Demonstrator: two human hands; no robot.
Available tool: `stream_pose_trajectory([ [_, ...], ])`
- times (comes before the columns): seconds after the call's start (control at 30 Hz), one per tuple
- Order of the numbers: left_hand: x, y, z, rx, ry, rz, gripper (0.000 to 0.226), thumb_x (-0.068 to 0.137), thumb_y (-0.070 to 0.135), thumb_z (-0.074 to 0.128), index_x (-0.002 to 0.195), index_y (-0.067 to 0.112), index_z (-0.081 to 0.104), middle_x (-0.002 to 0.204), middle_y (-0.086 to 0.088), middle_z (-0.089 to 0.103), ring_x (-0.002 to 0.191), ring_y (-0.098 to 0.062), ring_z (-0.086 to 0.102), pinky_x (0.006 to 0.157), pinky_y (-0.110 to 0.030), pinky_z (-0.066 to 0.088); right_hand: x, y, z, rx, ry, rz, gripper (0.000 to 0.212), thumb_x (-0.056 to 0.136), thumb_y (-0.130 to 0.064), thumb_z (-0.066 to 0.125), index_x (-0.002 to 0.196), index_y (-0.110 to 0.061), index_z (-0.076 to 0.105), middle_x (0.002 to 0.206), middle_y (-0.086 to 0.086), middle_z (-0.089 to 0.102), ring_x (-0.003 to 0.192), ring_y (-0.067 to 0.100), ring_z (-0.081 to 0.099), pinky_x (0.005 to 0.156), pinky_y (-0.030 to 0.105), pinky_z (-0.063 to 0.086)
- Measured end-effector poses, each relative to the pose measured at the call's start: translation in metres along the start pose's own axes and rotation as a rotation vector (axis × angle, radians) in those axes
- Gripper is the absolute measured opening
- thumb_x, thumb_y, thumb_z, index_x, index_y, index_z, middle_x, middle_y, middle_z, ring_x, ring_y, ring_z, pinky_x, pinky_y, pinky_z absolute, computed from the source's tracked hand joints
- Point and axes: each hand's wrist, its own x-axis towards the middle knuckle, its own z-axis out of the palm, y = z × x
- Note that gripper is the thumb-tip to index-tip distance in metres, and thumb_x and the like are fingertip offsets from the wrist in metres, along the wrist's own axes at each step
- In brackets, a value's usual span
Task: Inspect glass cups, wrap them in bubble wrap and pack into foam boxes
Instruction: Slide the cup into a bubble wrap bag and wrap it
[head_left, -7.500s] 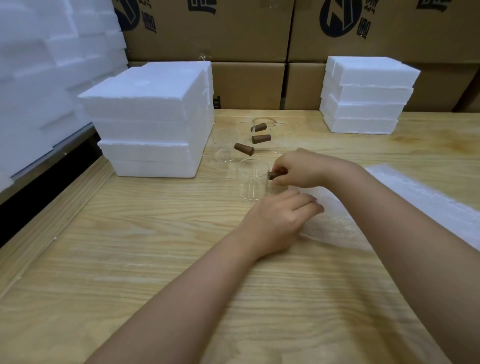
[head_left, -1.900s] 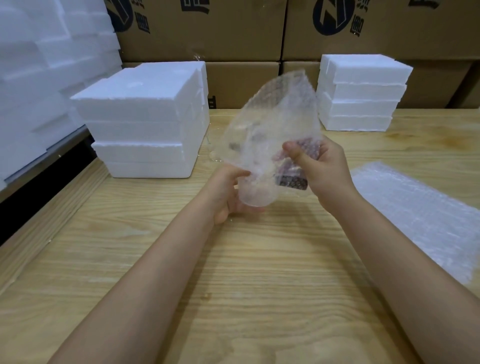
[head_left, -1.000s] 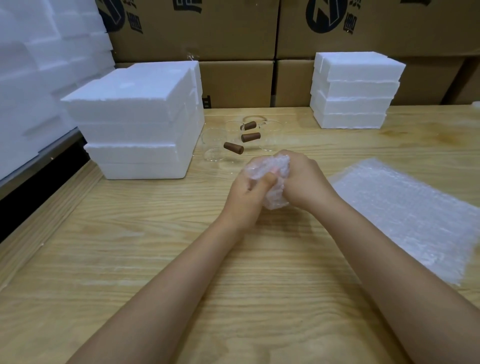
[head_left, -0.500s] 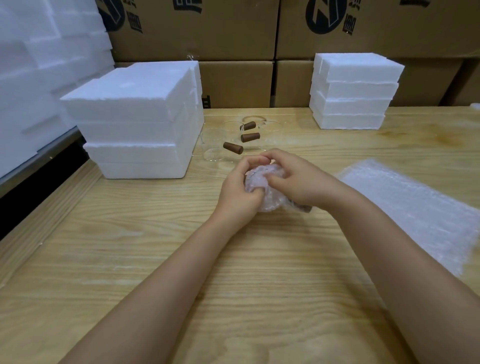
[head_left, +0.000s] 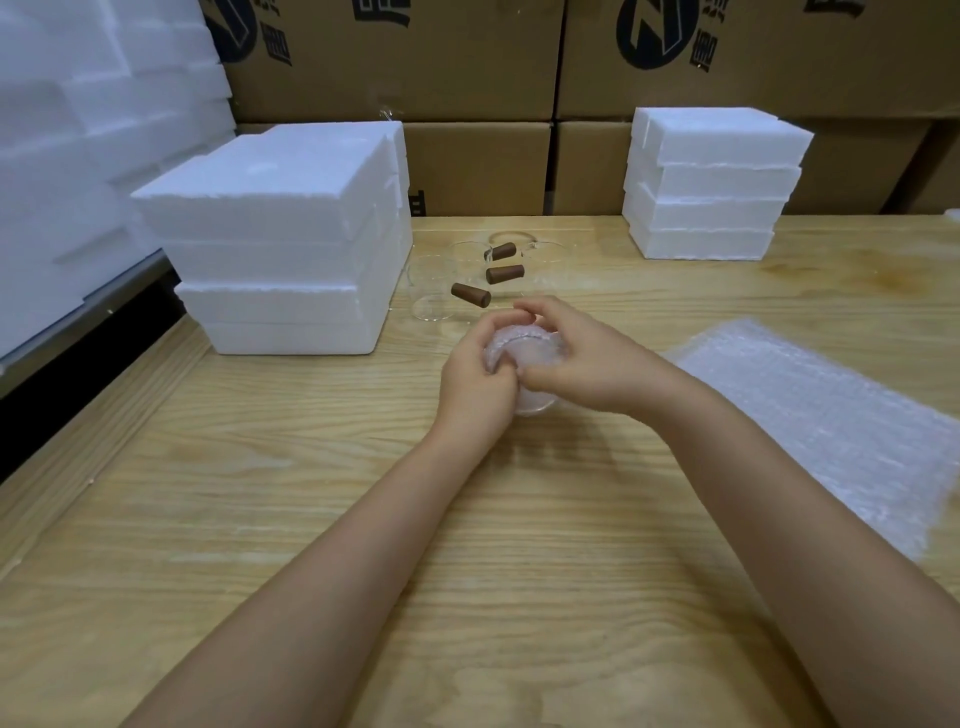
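Observation:
A glass cup wrapped in bubble wrap (head_left: 524, 358) rests at the middle of the wooden table, held from both sides. My left hand (head_left: 475, 384) grips its left side and my right hand (head_left: 576, 361) closes over its top and right side. The cup's handle is hidden under the wrap and fingers. Behind the hands stand several clear glass cups (head_left: 431, 291) with brown handles (head_left: 470, 294). A stack of bubble wrap sheets (head_left: 831, 415) lies flat at the right.
A tall stack of white foam boxes (head_left: 280, 244) stands at the left, a smaller foam stack (head_left: 711, 187) at the back right. Cardboard boxes (head_left: 467, 62) line the back wall. More foam pieces (head_left: 78, 130) are piled at the far left beyond the table edge.
The loose bubble wrap sheet held up around the cup has been folded down tight. Both hands have come down onto the table and now press the wrap around the cup.

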Motion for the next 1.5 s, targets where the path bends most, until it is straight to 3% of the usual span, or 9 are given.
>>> stream_pose_trajectory([
  [0.23,-0.003,0.003,-0.005,-0.174,-0.113,0.0,0.04,0.074,-0.005,0.06,0.112,0.006,0.063,0.108,-0.009,0.067,0.098,-0.019,0.066,0.077,-0.026,0.057,0.001,0.004,0.015,-0.175,0.224,0.132,0.044,0.08,-0.009,0.053,0.12,-0.027,0.048,0.09,0.003,0.056,0.074,0.019,0.057,0.054,0.027,0.045],
  [0.37,-0.006,0.002,0.0,-0.132,-0.179,-0.004,0.05,0.078,-0.02,0.054,0.12,0.006,0.059,0.116,-0.014,0.066,0.105,-0.023,0.065,0.088,-0.034,0.055,0.0,0.007,0.011,-0.098,0.269,0.163,0.043,0.078,-0.009,0.055,0.118,-0.023,0.054,0.094,0.003,0.056,0.082,0.023,0.058,0.067,0.032,0.053],
  [0.57,0.001,-0.002,-0.001,-0.013,-0.001,-0.088,0.055,0.071,-0.017,0.044,0.091,0.029,0.066,0.09,0.01,0.069,0.084,-0.006,0.066,0.067,-0.019,0.055,-0.002,0.006,-0.008,0.212,-0.213,0.114,0.038,0.088,-0.008,0.051,0.124,-0.021,0.054,0.108,-0.002,0.065,0.092,0.012,0.063,0.071,0.023,0.048],
  [0.83,-0.001,-0.004,0.004,0.035,-0.019,-0.025,0.037,0.07,0.02,0.054,0.105,0.019,0.068,0.099,0.001,0.071,0.095,-0.016,0.066,0.079,-0.029,0.054,0.002,0.007,0.006,-0.121,0.073,0.118,0.043,0.089,-0.009,0.043,0.129,-0.022,0.047,0.108,0.005,0.058,0.084,0.021,0.057,0.058,0.028,0.043],
  [0.9,-0.001,-0.007,0.005,0.075,0.032,-0.014,0.023,0.081,0.016,0.057,0.099,0.027,0.067,0.092,0.009,0.071,0.087,-0.005,0.066,0.073,-0.02,0.051,0.003,0.007,0.011,-0.188,0.123,0.106,0.042,0.088,-0.009,0.043,0.128,-0.022,0.049,0.112,0.01,0.06,0.09,0.025,0.058,0.061,0.029,0.042],
  [1.0,0.0,-0.006,0.004,0.135,0.105,-0.013,0.036,0.08,0.004,0.052,0.089,0.037,0.064,0.083,0.016,0.069,0.078,0.003,0.064,0.064,-0.013,0.048,0.003,0.006,0.018,-0.237,0.187,0.074,0.04,0.088,-0.013,0.046,0.126,-0.022,0.051,0.111,0.013,0.061,0.094,0.029,0.058,0.071,0.034,0.049],
  [1.2,0.001,-0.002,-0.003,0.183,0.155,-0.041,0.035,0.07,0.019,0.047,0.095,0.028,0.07,0.085,0.01,0.07,0.084,-0.014,0.066,0.07,-0.031,0.054,0.0,0.002,0.006,-0.019,-0.06,0.041,0.05,0.079,-0.022,0.065,0.127,-0.028,0.049,0.11,-0.006,0.063,0.098,0.014,0.062,0.079,0.033,0.054],
  [1.37,-0.005,0.0,-0.005,0.17,0.018,0.134,0.042,0.076,0.045,0.052,0.099,0.016,0.071,0.087,0.005,0.071,0.087,-0.016,0.066,0.077,-0.035,0.052,0.002,0.004,0.008,0.015,0.064,0.103,0.045,0.076,-0.008,0.06,0.118,-0.025,0.055,0.098,-0.006,0.062,0.087,0.014,0.062,0.065,0.029,0.053],
  [1.5,-0.004,-0.003,-0.014,0.195,-0.333,0.235,0.063,0.075,0.048,0.065,0.13,0.022,0.052,0.126,0.002,0.062,0.118,-0.012,0.058,0.098,-0.031,0.047,0.004,0.011,-0.003,0.129,0.075,0.206,0.05,0.076,-0.002,0.063,0.121,-0.023,0.054,0.095,0.003,0.064,0.066,0.014,0.063,0.046,0.022,0.043],
])
